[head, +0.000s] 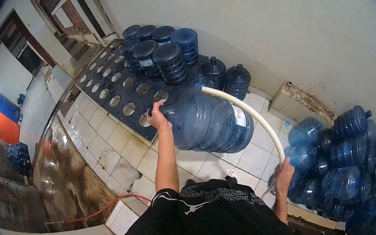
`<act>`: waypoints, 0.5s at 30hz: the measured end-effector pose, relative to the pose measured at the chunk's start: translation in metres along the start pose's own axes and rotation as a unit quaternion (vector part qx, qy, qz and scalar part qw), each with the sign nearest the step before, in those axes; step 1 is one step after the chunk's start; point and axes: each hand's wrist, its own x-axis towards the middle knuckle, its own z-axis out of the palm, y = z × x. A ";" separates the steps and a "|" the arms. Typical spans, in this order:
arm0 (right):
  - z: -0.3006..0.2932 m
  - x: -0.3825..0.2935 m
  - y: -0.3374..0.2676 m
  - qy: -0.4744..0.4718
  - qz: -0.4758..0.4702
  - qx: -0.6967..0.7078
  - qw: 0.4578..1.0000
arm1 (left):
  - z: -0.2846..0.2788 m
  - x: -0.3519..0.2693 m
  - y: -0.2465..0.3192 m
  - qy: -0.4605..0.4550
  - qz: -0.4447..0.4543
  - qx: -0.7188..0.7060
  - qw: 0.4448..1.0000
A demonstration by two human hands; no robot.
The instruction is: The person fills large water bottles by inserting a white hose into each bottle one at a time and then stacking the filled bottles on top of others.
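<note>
A large blue plastic water jug [206, 122] lies tilted on its side before me, its neck towards my left hand [159, 116], which grips it at the neck end. Drops of water show on my left wrist. My right hand [283, 176] is closed around a cream-coloured hose [257, 115], low on the right. From there the hose arches up and over the jug, and its far end shows above the jug's upper side. A thin clear tube or stream hangs near my right hand; I cannot tell which.
A black platform with round holes [122, 90] holds several upright dark jugs [168, 63]. More jugs [341, 183] are piled on the right, near a low concrete block [296, 103]. A red hose [104, 210] crosses the lower left. The white floor tiles [193, 161] are wet.
</note>
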 end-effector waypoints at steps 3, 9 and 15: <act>0.005 0.007 -0.004 -0.003 -0.007 -0.010 1.000 | 0.006 -0.020 0.034 -0.004 -0.084 -0.050 0.995; -0.012 -0.027 0.010 0.051 -0.002 0.027 0.998 | -0.011 0.010 0.079 0.024 -0.069 -0.152 0.986; -0.014 -0.050 0.014 0.092 -0.001 0.057 0.994 | -0.028 0.057 0.098 -0.013 -0.062 -0.186 0.981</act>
